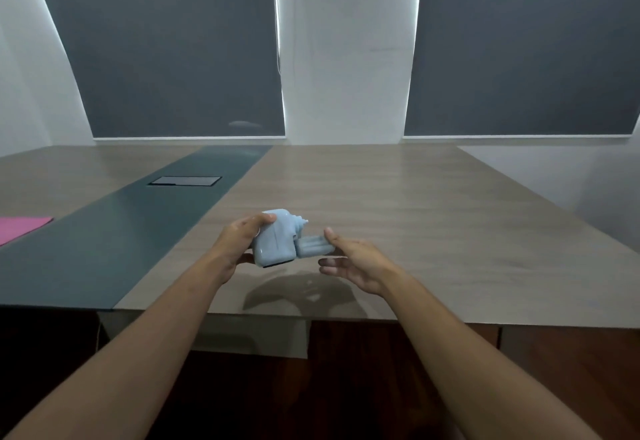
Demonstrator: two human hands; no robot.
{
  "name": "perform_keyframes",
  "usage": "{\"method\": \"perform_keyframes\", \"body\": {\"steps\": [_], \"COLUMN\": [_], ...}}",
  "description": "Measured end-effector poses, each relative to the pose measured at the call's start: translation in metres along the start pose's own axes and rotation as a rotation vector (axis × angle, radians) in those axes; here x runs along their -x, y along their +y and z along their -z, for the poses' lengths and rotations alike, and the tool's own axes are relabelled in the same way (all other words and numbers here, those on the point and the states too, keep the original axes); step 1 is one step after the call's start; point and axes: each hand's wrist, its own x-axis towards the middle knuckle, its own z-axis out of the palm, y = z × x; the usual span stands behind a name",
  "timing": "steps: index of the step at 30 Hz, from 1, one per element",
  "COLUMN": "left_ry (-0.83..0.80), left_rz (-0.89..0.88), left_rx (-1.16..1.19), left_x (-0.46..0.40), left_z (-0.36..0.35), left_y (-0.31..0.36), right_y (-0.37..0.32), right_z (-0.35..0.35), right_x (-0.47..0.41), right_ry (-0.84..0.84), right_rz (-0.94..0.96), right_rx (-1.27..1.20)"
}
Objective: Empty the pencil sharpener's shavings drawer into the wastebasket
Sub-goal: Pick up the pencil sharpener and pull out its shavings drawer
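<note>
Head view, left hand (239, 242) gripping sharpener (275, 240), drawer (313, 245) half out, contents hidden

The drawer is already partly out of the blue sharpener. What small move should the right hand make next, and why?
Probably pull the drawer fully free, kept level. It sticks out sideways from the sharpener, which the left hand grips, and the right hand pinches its end.

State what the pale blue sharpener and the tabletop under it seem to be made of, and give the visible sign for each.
Sharpener: probably moulded plastic, glossy; rounded edges and bright highlights on its uniform pale blue shell.
Tabletop: looks like wood-grain laminate or veneer, matte; fine streaked grain, soft reflections. Which of the two cannot be told.
</note>
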Motion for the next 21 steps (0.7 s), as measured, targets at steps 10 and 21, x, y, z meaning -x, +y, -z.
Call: {"method": "perform_keyframes", "body": {"steps": [10, 21], "left_ry": [0.016, -0.041], "left_rz": [-0.033, -0.097], "left_rx": [-0.059, -0.193], "left_x": [-0.010, -0.012], "left_z": [-0.024, -0.037], "left_y": [-0.018, -0.032], "right_y": [-0.017, -0.021], "right_z": [0.048, 0.074], "right_x": [0.014, 0.043], "right_ry": [0.170, 0.176], "right_rz": [0.051, 0.125], "right_rx": [-0.082, -0.080]}}
